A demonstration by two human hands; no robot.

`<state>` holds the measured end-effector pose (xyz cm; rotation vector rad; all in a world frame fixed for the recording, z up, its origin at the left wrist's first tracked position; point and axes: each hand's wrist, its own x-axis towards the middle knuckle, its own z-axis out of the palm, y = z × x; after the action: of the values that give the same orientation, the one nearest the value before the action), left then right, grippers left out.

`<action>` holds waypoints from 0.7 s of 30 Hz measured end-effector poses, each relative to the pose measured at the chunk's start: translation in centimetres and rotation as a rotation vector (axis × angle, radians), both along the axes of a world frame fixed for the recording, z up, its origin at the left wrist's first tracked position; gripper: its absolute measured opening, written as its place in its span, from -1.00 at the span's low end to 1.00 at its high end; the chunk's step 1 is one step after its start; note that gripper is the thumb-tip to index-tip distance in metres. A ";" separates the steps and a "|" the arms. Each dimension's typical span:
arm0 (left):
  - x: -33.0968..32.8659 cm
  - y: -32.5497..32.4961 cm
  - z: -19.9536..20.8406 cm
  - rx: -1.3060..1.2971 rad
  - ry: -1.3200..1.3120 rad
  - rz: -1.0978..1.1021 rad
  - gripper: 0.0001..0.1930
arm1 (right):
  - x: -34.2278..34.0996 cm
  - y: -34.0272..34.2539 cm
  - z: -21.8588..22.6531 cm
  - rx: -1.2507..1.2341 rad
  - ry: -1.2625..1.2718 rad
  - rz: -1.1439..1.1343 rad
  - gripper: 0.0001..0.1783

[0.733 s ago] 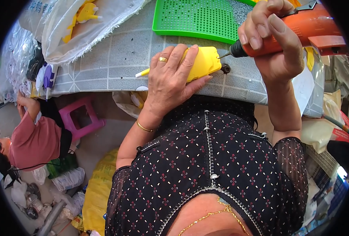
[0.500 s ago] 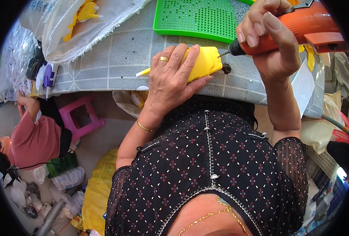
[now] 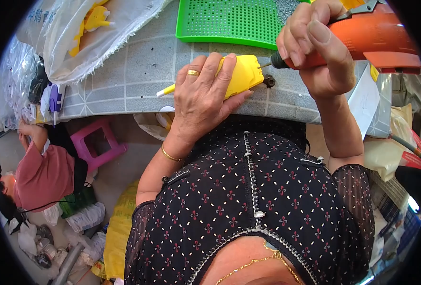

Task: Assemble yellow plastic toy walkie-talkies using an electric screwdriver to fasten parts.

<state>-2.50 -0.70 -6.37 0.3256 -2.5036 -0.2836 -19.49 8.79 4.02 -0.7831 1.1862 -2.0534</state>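
My left hand [image 3: 202, 92] is closed around a yellow plastic housing [image 3: 244, 75], pressing it on the table. A thin yellow stem with a white tip [image 3: 161, 93] sticks out on the hand's left side. In my right hand [image 3: 325, 59] is an orange electric screwdriver [image 3: 374, 39], held sideways with my fingers round its front end. Its bit [image 3: 265, 65] points left and meets the slotted right end of the housing; whether a screw sits there is too small to tell. A small dark round piece [image 3: 269, 81] lies beside that end.
Beyond my hands stands a green perforated tray [image 3: 220, 41] with small grey metal pieces at its right. A white woven sack [image 3: 125, 28] at the left holds yellow parts [image 3: 95, 21]. Another person [image 3: 46, 171] works at the far left, near a pink stool [image 3: 101, 142].
Both hands, the housing and the screwdriver have shifted slightly left in view, as has the tray. The bit stays at the housing's right end, and both grips are unchanged.
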 end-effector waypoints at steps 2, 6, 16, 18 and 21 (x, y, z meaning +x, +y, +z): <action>-0.1 -0.1 -0.2 -0.010 -0.006 -0.008 -0.25 | 0.4 0.0 0.0 0.024 -0.072 0.043 -0.66; -0.2 -0.3 -0.4 -0.009 -0.016 -0.009 -0.26 | 0.4 -0.6 0.1 0.051 -0.096 0.066 -0.65; -0.3 -0.2 1.0 0.015 -0.078 -0.015 -0.29 | -2.4 -0.2 0.2 0.077 0.358 0.192 -0.78; 0.5 0.2 1.6 -0.006 -0.093 0.033 -0.28 | -2.4 1.0 1.2 -0.017 0.285 0.052 -0.68; 3.4 0.0 4.0 -0.102 -0.108 0.123 -0.32 | -6.0 3.5 2.8 -0.229 0.390 -0.316 -0.45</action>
<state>0.91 -0.67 -2.36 0.4619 -2.5797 -0.0915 -25.47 12.28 6.79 -1.2139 1.3685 -2.3987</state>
